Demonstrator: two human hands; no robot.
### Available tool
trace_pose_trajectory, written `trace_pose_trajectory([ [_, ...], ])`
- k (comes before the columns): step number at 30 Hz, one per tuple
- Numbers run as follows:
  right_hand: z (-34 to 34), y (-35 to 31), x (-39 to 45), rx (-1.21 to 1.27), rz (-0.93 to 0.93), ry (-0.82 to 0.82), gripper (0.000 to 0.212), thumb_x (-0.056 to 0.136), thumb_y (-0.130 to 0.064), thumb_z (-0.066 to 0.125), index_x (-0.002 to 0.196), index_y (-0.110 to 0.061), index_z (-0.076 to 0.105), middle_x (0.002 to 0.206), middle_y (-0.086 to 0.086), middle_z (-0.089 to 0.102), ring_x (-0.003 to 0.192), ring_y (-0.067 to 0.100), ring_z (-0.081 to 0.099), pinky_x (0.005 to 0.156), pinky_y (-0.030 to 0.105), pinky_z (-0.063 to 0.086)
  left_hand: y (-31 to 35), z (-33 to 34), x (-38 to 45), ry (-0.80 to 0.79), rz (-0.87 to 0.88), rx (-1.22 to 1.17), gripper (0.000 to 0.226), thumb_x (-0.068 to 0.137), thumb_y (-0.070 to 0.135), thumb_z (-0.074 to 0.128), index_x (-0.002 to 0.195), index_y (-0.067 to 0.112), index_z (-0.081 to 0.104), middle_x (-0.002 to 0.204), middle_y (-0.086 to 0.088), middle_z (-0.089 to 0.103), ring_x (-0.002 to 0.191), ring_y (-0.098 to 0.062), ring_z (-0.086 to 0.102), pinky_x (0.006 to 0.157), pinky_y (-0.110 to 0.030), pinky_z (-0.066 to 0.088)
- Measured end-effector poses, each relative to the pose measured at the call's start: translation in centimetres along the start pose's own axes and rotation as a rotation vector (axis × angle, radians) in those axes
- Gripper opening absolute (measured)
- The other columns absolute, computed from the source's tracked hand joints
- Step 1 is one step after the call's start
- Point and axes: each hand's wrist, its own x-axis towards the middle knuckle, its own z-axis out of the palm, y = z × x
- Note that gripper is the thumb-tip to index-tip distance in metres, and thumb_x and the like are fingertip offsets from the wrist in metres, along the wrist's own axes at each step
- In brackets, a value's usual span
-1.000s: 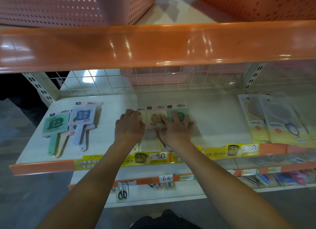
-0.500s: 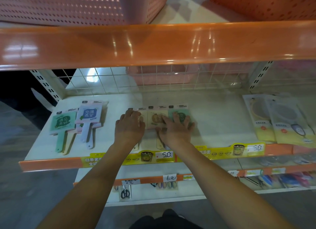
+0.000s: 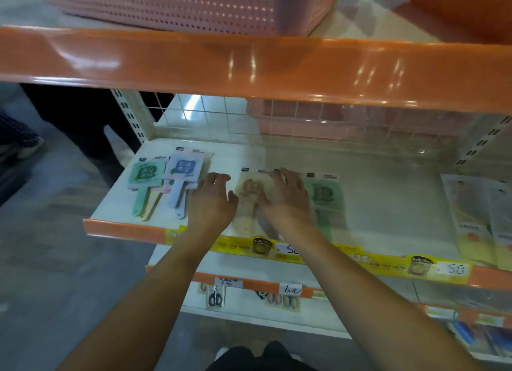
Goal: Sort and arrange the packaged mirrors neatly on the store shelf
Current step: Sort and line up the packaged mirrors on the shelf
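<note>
Head view looks down on a flat white shelf (image 3: 388,204) with a glossy orange front lip and a thin wire grid at its back. Two bare hands lie over the middle group of packaged mirrors. Left hand (image 3: 212,201) rests palm down with its fingers loosely spread, gripping nothing, between the left group and a beige mirror (image 3: 252,189). Right hand (image 3: 288,196) lies flat with straight fingers on that beige mirror's right side. Just beside it lies a green mirror (image 3: 327,194); both are square-headed paddles with long handles in clear shiny wrap, blurred. To the left, two more paddle mirrors show plainly, a mint one (image 3: 146,174) and a lilac one (image 3: 182,167), overlapping others beneath whose number I cannot tell. At far right lie clear packets of round mirrors (image 3: 471,204) on yellow cards. A perforated pink plastic basket (image 3: 171,5) stands on the shelf above.
</note>
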Motion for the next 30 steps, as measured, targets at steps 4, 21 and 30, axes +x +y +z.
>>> trace_pose_trajectory([
  [4,1.5,-3.4,0.4,0.063,-0.094,-0.071,0.054,0.093,-0.04,0.05,0.142,-0.023,0.038,0.152,-0.001,0.03,0.143,0.025,0.021,0.114,0.041,0.028,-2.6,-2.0,-1.6,0.044,-0.13,0.06,0.036,0.083,0.019,0.06,0.118,0.01,0.058,0.115,-0.014,0.06,0.099,-0.035,0.059,0.079,-0.043,0.048],
  [21,8.4,-14.5,2.3,-0.001,-0.268,-0.147,0.051,0.094,-0.042,0.047,0.14,-0.02,0.04,0.147,0.005,0.036,0.129,0.03,0.036,0.103,0.041,0.038,-13.1,-5.9,-2.7,0.061,-0.292,0.139,0.036,0.09,0.027,0.054,0.124,0.016,0.054,0.127,-0.009,0.054,0.106,-0.032,0.055,0.087,-0.044,0.045],
  [30,11.4,-18.4,6.2,-0.055,-0.127,-0.129,0.055,0.09,-0.049,0.051,0.141,-0.028,0.044,0.153,0.016,0.025,0.13,0.04,0.032,0.103,0.045,0.036,-16.1,-6.1,-1.0,0.013,-0.264,0.089,0.037,0.091,0.026,0.052,0.125,0.013,0.055,0.13,-0.01,0.053,0.11,-0.034,0.053,0.089,-0.043,0.043],
])
